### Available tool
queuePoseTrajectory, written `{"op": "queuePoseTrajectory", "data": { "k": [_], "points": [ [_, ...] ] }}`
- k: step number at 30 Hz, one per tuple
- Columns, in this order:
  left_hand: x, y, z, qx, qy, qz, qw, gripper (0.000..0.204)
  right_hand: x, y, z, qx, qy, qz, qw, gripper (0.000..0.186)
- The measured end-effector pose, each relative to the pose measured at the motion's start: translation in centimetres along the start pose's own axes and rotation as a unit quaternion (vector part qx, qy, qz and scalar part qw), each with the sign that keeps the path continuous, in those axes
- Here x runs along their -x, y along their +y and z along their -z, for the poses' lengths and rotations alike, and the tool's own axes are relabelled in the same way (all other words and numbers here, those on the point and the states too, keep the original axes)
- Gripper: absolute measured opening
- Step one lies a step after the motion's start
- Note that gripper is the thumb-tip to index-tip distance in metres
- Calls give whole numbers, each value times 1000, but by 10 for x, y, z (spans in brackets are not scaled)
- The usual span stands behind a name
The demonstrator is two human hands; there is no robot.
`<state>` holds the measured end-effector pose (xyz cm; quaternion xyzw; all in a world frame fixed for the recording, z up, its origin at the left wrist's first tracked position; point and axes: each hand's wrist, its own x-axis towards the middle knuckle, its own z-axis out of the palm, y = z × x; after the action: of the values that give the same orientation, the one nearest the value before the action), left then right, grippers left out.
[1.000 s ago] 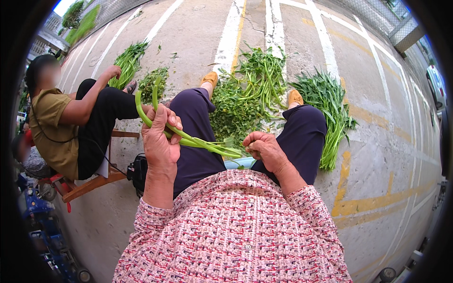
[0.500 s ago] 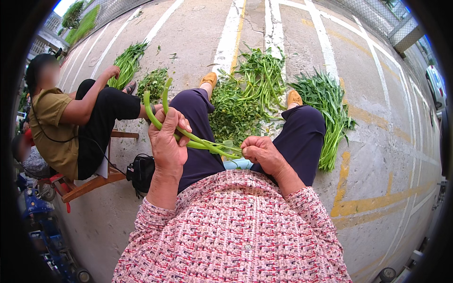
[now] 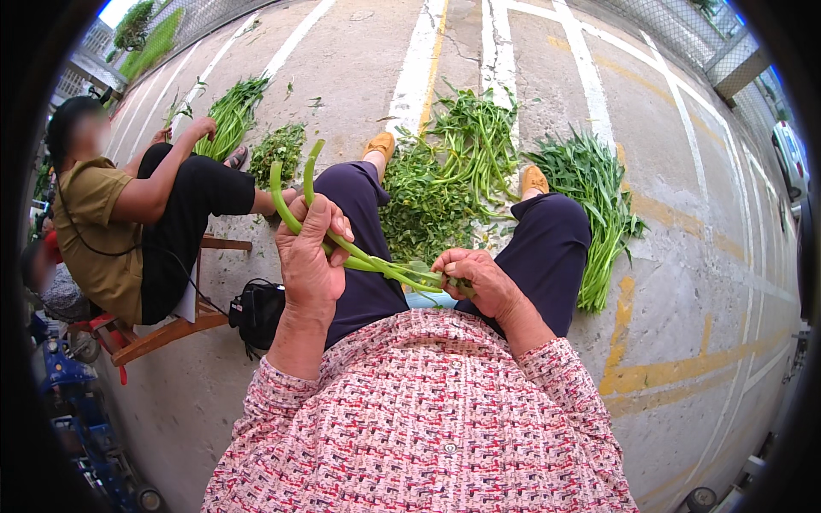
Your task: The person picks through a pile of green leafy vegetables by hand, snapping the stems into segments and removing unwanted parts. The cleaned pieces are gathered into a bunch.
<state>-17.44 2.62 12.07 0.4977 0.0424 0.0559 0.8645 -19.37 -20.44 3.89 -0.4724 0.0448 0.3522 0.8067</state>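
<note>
My left hand [image 3: 310, 248] is closed around a few thick green water spinach stems [image 3: 373, 261], held over my lap. Their cut ends stick up past the thumb, and the thinner ends run right toward my other hand. Against those thinner ends my right hand [image 3: 477, 280] is pinched, with a bit of leaf and stem between thumb and fingers. On the ground between my feet lies a heap of leaves and trimmings [image 3: 425, 201]. A pile of loose stems [image 3: 481, 141] rests at its far side.
Right of my right foot lies a bundle of long leafy greens [image 3: 590, 205]. To the left, a person [image 3: 107, 214] sits on a wooden stool [image 3: 171, 333] beside another bundle [image 3: 229, 115] and a small leaf heap [image 3: 278, 152]. A black bag [image 3: 256, 315] stands near my left elbow.
My left hand and the stems have shifted slightly right. The right hand's fingers have curled further over the thin ends. The seated person's far hand now shows, with greens raised near it.
</note>
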Motion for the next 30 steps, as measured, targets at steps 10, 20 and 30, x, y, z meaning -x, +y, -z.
{"op": "queuePoseTrajectory", "data": {
  "k": [10, 20, 30],
  "points": [
    [7, -9, -3, -35, -23, -12, 999, 15, 0, 6, 2, 87, 24, 35, 995, 6],
    [4, -3, -1, -15, 7, -16, 1000, 16, -1, 3, -1, 32, 14, 33, 999, 15],
    [5, -10, -8, -20, -3, 6, 1000, 13, 4, -3, -1, 140, -36, 27, 989, 15]
  ]
}}
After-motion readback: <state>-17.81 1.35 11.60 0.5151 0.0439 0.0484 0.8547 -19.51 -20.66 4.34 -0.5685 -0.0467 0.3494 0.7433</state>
